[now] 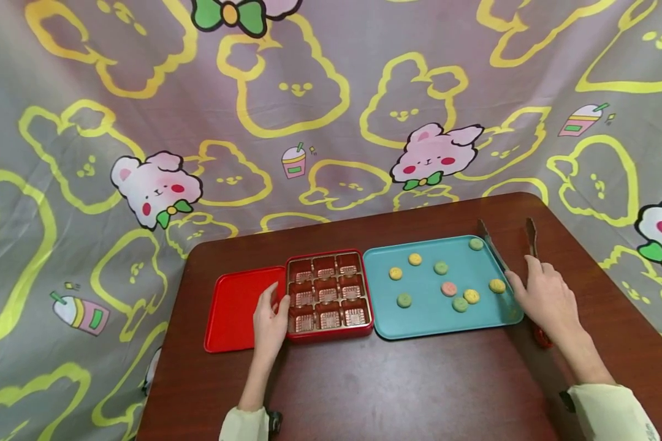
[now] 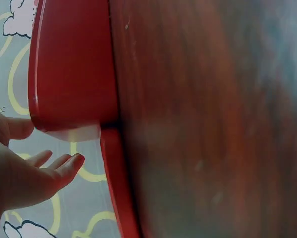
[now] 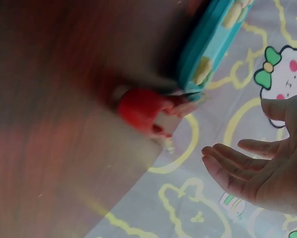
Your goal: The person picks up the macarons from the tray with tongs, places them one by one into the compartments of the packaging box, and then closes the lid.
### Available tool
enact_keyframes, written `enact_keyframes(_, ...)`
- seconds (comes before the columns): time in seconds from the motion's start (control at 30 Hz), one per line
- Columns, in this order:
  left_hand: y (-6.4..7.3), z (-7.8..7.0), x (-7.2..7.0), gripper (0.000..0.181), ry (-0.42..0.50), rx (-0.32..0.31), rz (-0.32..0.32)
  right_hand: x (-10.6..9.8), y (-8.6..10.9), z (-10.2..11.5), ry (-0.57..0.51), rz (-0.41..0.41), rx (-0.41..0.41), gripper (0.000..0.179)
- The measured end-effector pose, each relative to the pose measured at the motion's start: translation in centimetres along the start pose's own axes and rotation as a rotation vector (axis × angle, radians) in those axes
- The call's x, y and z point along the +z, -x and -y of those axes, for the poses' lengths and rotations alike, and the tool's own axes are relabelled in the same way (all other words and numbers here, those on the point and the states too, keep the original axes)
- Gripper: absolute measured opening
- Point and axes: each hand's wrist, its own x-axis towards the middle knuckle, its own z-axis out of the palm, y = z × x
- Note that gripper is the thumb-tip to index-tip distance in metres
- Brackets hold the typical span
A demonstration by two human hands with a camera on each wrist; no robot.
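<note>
My left hand (image 1: 271, 324) is at the left side of a red box (image 1: 331, 334) with a divided insert, its thumb at the box's rim. In the left wrist view its fingers are loosely bent beside the box corner, above the flat red lid (image 1: 237, 312). Over the metal tongs (image 1: 492, 246) hovers my right hand (image 1: 546, 303), fingers spread and relaxed with nothing in them. The tongs lie spread at the right edge of the blue tray (image 1: 419, 321); their red end (image 3: 141, 110) shows below that hand in the right wrist view.
On the tray lie several small round cookies: yellow (image 1: 415, 259), green (image 1: 404, 300) and one pink (image 1: 448, 288). The insert's compartments hold nothing. A patterned curtain (image 1: 342, 153) stands around the dark wooden table (image 1: 397, 380).
</note>
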Motion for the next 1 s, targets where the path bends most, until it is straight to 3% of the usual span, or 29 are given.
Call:
enact_keyframes(0.17, -0.1, 0.3, 0.3, 0.044, 0.056, -0.064, -0.004, -0.1, 0.2, -1.4, -0.003, 0.010, 0.050, 0.059)
enact_keyframes(0.37, -0.3, 0.4, 0.5, 0.047, 0.089, -0.118, 0.057, 0.1, 0.7, -2.9, 0.000, 0.044, 0.094, 0.064)
enact_keyframes(0.6, -0.2, 0.4, 0.6, 0.045, 0.129, -0.108, 0.064, 0.3, 1.1, -4.0, 0.008, 0.098, 0.127, 0.071)
enact_keyframes(0.87, -0.2, 0.3, 0.6, 0.046, 0.162, -0.160, 0.113, 0.4, 1.0, -4.4, 0.029, 0.179, 0.137, 0.078)
enact_keyframes(1.0, -0.3, 0.4, 0.4, 0.047, 0.185, -0.142, 0.128, 0.5, 0.8, -4.5, 0.031, 0.210, 0.128, 0.075)
